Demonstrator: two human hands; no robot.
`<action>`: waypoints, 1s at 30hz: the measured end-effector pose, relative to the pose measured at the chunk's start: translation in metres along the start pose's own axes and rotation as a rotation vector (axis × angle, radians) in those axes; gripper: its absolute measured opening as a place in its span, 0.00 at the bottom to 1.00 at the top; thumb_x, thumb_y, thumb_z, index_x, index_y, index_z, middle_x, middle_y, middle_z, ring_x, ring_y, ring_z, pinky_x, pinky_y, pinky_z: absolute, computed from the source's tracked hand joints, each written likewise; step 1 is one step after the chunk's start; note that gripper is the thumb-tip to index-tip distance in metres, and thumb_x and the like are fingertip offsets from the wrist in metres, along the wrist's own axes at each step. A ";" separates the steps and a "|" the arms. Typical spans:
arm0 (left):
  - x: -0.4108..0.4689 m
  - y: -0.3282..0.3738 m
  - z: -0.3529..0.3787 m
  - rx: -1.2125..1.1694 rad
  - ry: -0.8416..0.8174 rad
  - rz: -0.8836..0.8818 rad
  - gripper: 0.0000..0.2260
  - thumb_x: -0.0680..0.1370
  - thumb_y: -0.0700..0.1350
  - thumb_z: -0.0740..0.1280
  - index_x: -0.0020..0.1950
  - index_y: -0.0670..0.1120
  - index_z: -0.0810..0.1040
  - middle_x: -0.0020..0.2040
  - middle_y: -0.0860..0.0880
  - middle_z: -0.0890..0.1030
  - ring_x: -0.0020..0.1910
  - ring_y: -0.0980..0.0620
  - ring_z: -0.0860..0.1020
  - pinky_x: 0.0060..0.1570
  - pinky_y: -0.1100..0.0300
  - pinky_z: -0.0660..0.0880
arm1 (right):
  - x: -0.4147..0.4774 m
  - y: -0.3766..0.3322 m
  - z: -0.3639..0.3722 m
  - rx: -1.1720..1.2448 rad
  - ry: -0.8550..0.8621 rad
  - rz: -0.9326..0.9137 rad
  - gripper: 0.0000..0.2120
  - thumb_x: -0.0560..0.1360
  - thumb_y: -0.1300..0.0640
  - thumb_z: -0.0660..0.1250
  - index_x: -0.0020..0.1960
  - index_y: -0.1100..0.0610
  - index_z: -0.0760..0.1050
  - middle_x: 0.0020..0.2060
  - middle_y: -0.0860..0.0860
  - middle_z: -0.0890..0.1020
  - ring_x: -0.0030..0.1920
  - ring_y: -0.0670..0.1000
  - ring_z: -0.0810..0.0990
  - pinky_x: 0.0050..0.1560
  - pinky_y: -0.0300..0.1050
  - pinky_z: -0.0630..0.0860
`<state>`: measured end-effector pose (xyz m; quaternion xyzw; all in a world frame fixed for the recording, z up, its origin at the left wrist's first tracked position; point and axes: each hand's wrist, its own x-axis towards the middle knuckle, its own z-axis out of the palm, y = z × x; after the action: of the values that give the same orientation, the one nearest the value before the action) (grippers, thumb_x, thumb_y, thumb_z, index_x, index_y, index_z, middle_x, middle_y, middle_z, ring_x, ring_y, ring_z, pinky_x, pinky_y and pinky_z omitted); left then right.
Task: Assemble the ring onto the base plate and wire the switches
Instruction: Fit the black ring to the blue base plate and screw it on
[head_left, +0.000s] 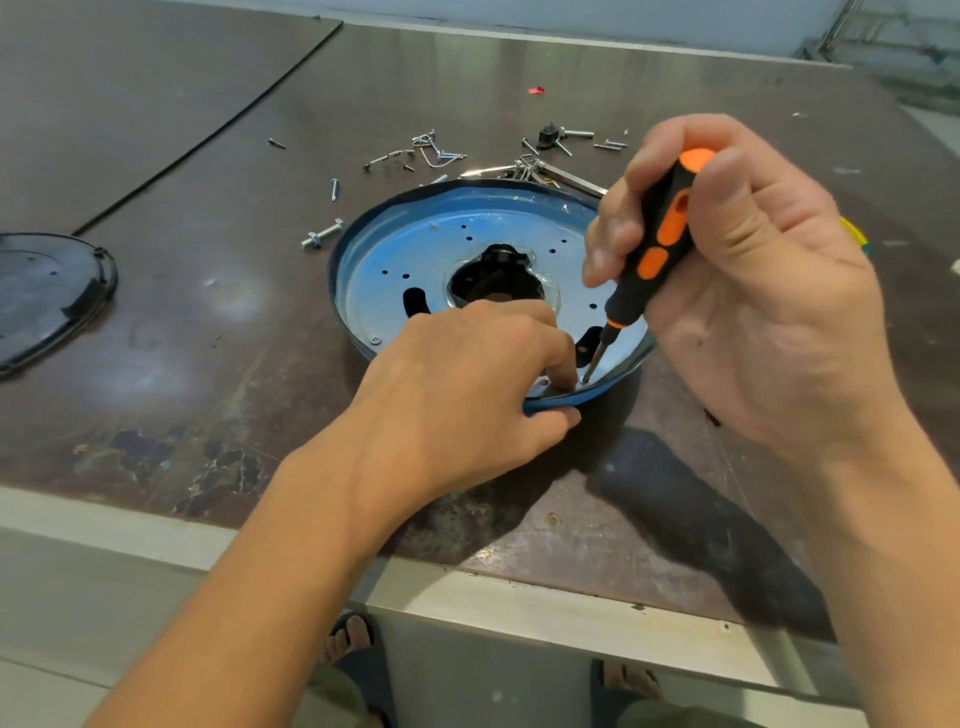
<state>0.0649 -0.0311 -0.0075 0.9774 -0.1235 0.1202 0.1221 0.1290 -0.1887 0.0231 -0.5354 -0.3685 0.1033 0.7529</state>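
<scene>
Base plate (415, 249) rim pinched in left hand (467, 374) grip; right hand (753, 291) grip clamps screwdriver (654, 249).

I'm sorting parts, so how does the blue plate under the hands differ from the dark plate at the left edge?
The blue plate is shiny, film-covered and fully in view; the dark plate is black and cut off by the frame. The blue plate is held by the left hand; the dark plate lies untouched. Both are round, rimmed and perforated.
</scene>
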 end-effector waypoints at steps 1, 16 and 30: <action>0.000 0.000 0.000 0.001 0.001 0.001 0.10 0.75 0.62 0.67 0.52 0.60 0.80 0.49 0.61 0.75 0.45 0.60 0.73 0.32 0.65 0.67 | 0.000 -0.001 -0.001 0.017 -0.029 0.016 0.14 0.84 0.59 0.49 0.54 0.61 0.72 0.39 0.55 0.74 0.41 0.55 0.71 0.46 0.51 0.68; 0.000 0.001 0.000 -0.003 -0.003 -0.005 0.10 0.75 0.62 0.67 0.51 0.60 0.80 0.48 0.60 0.75 0.46 0.57 0.76 0.36 0.58 0.75 | -0.002 0.008 0.025 -0.135 0.288 -0.081 0.08 0.84 0.57 0.56 0.49 0.57 0.71 0.37 0.55 0.70 0.36 0.52 0.67 0.37 0.45 0.67; -0.002 0.000 0.000 -0.014 0.026 0.005 0.10 0.75 0.61 0.68 0.52 0.59 0.81 0.49 0.60 0.76 0.45 0.57 0.76 0.32 0.64 0.67 | 0.000 -0.004 0.002 0.054 0.118 0.059 0.14 0.84 0.56 0.53 0.53 0.60 0.75 0.45 0.56 0.77 0.45 0.54 0.75 0.50 0.50 0.73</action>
<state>0.0633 -0.0311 -0.0080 0.9746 -0.1252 0.1323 0.1304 0.1265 -0.1895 0.0270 -0.5306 -0.3044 0.1037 0.7842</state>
